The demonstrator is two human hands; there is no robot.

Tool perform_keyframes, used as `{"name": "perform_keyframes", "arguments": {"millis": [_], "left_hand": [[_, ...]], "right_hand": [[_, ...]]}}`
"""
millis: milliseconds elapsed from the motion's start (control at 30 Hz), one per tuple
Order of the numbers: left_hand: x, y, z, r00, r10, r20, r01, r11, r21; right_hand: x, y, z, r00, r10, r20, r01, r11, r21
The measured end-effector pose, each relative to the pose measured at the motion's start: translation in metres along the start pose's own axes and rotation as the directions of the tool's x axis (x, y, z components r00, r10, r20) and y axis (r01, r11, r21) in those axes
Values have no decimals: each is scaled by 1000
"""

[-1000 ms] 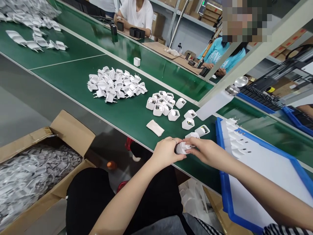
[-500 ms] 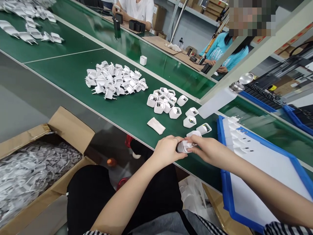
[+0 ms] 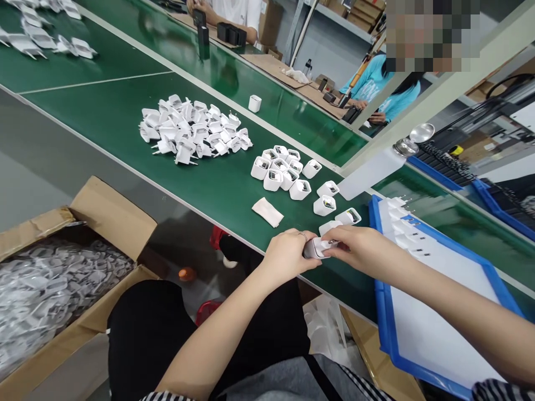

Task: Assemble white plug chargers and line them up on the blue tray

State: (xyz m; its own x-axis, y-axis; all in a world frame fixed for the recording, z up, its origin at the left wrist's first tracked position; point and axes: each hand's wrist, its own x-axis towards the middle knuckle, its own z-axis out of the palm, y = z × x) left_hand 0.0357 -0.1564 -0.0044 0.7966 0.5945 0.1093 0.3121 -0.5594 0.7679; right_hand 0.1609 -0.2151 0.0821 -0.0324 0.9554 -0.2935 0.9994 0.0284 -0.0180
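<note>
Between both hands, at the front edge of the green bench, is a white plug charger [image 3: 316,248]. My left hand [image 3: 288,253] is closed around its body from the left. My right hand [image 3: 355,248] pinches its pin end, fingers partly covering the pins. Just beyond the hands stand several open white charger housings [image 3: 324,205] with circuit parts visible inside. A tighter cluster of such housings [image 3: 273,179] sits farther left. A folded beige cloth [image 3: 268,213] lies left of my hands. Farther left is a heap of white plug covers [image 3: 192,131] with pins.
On the right, a blue-rimmed tray [image 3: 381,312] holds a row of finished-looking white chargers [image 3: 403,225]. A white bottle [image 3: 368,172] with a metal top stands behind it. A cardboard box [image 3: 115,217] of bagged white parts is at lower left. Two people sit across the bench.
The white charger's two parts look closer together, with less gap between them. Both hands stay at nearly the same spot. The camera view has shifted slightly.
</note>
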Motion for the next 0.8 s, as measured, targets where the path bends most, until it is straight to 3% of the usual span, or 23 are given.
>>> {"name": "perform_keyframes", "arguments": {"millis": [167, 333, 500, 800], "left_hand": [[-1, 0, 2, 1000, 7, -26, -7, 1000, 0], [-2, 1, 2, 999, 9, -36, -9, 1000, 5], [-1, 2, 1, 1000, -13, -8, 13, 1000, 6], [3, -1, -1, 998, 10, 55, -8, 999, -36]], "right_hand": [[1, -1, 0, 1000, -15, 13, 15, 999, -44], [0, -8, -1, 999, 13, 46, -3, 981, -196], [3, -14, -6, 987, -33, 158, 92, 920, -382], [17, -8, -14, 915, -131, 382, 271, 900, -341]]}}
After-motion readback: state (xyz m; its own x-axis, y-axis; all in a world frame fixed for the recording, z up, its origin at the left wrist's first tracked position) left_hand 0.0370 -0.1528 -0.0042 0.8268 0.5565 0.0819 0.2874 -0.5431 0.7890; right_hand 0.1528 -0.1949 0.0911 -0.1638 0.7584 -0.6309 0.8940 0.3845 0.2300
